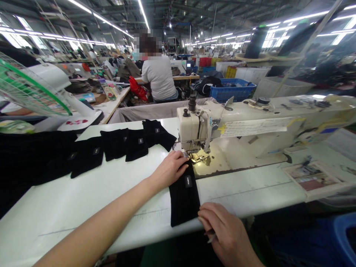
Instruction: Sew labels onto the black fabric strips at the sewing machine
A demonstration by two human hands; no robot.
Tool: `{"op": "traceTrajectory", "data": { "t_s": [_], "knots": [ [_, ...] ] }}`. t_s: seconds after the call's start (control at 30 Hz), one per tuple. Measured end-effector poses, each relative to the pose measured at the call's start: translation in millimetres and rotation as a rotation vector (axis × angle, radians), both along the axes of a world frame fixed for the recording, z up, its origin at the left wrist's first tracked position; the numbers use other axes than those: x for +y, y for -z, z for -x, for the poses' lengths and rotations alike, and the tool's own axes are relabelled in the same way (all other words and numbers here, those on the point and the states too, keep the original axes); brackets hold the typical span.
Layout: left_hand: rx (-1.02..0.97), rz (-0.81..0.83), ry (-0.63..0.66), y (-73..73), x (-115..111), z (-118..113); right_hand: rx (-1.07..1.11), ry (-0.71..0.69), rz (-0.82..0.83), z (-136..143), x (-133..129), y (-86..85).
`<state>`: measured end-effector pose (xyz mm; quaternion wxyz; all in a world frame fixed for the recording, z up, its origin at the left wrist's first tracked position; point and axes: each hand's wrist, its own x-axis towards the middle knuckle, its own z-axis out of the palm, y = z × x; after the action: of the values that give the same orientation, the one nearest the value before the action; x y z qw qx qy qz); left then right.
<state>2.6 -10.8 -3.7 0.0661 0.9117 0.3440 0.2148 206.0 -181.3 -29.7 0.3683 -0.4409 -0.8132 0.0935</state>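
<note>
A black fabric piece (184, 202) with a small dark label (188, 181) lies on the white sewing table, its far end at the presser foot (198, 158) of the sewing machine (194, 124). My left hand (172, 167) rests at the fabric's far left edge, close beside the foot, fingers bent together and closed on the cloth. With thumb and fingers pinched, my right hand (222, 226) grips the near right edge of the same piece. A small pointed item, too unclear to name, sticks out from under the right palm.
Several labelled black pieces (137, 144) lie overlapping at left, beside a dark cloth heap (33, 155). A fan (36, 85) stands at far left. A small parts tray (314, 178) sits at right. Beyond the machine are a blue basket (232, 90) and a seated person (160, 76).
</note>
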Motion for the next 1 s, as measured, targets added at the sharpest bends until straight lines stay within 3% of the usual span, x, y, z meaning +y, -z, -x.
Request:
{"op": "traceTrajectory", "data": {
  "t_s": [0.63, 0.7, 0.8, 0.93, 1.0],
  "knots": [
    [0.078, -0.034, 0.000, -7.0, 3, 2, -0.056, 0.010, 0.042, 4, 1, -7.7],
    [0.133, -0.059, -0.032, -9.5, -7, 0, -0.083, 0.009, 0.024, 2, -1, -8.9],
    [0.230, -0.095, -0.009, -14.3, -39, -3, -0.143, -0.014, -0.020, -2, -4, -10.9],
    [0.186, -0.067, 0.275, -20.4, -94, -2, -0.170, -0.032, -0.040, -6, -5, -9.9],
    [0.119, -0.053, 0.329, -22.5, -112, 2, -0.164, -0.042, -0.032, -7, -5, -8.8]
  ]
}}
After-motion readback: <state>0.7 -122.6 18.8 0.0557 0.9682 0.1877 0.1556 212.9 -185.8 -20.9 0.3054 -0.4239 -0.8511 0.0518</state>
